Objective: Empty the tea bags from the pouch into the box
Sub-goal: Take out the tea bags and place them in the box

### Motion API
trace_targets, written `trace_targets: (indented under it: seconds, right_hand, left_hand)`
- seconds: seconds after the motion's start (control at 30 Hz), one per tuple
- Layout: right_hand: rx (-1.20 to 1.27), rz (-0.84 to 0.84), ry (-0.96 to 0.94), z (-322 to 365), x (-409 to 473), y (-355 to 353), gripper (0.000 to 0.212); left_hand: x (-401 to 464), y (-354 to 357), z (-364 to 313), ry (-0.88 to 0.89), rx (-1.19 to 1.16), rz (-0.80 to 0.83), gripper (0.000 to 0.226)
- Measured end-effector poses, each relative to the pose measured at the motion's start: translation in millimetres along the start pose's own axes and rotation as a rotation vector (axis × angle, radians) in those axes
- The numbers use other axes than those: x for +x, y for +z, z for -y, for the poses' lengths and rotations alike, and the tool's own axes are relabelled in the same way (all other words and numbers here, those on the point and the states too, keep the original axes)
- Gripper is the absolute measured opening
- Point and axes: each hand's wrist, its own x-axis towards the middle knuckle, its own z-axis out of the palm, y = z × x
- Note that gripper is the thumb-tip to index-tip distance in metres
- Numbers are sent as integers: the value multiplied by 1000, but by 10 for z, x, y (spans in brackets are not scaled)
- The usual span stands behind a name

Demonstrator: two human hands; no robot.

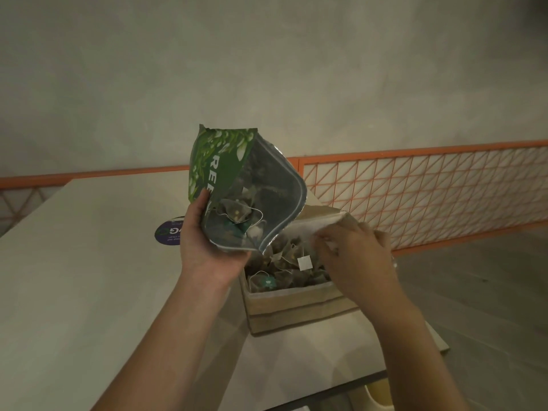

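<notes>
Below left hand's grip on tipped pouch, box fills w/ tea bags; right hand pinches flap (several remain inside). Next: tip further.

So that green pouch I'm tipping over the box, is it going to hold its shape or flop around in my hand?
Probably floppy: the green pouch bends where the left hand grips it, and its open mouth bows wide. It looks light, since one hand holds it tilted with only a few tea bags inside. The glossy inner lining may be a bit slippery.
</notes>
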Motion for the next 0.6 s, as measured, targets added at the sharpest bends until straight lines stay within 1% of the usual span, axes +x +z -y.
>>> trace_targets:
  seconds: [0.03, 0.07, 0.13, 0.17, 0.2, 0.27, 0.33, 0.4, 0.43, 0.47, 0.53, 0.6]
  right_hand:
    - [73, 81, -44, 35, -2, -1, 29]
    - [96, 192, -51, 64, -7, 3, 30]
    - [0, 373, 5, 73, -20, 14, 38]
    - [-61, 377, 42, 54, -24, 23, 42]
    - [-87, 320, 65, 44, -20, 16, 43]
    - [-29, 81, 53, 71, -18, -15, 33]
    - [168, -154, 3, 187, -23, -67, 19]
    - [370, -325, -67, 373, -34, -140, 11]
    - [426, -378, -116, 468, -35, -170, 9]
    - [427, -404, -165, 547, -24, -172, 8]
    - [319, -426, -222, 671, 21, -128, 10]
    - [162, -410, -222, 759, 92, -38, 11]
  left_hand:
    - [-8, 10, -1, 0, 1, -1, 50]
    - [-13, 12, -2, -2, 1, -2, 49]
    - [-25, 17, -6, -3, -4, 0, 48]
    - [-32, 19, -10, -4, -7, -1, 48]
    - [-37, 22, -12, -4, -6, 2, 48]
    - [-47, 26, -16, -10, 0, -1, 48]
    - [-57, 33, -7, -20, -17, -14, 48]
    - [-64, 42, 7, -28, -30, -6, 50]
    - [-72, 52, 15, -30, -29, -1, 53]
    - [-77, 60, 23, -27, -23, -1, 55]
    - [-93, 85, 36, -8, -10, -20, 57]
    - [-108, 120, 43, 5, -11, -35, 54]
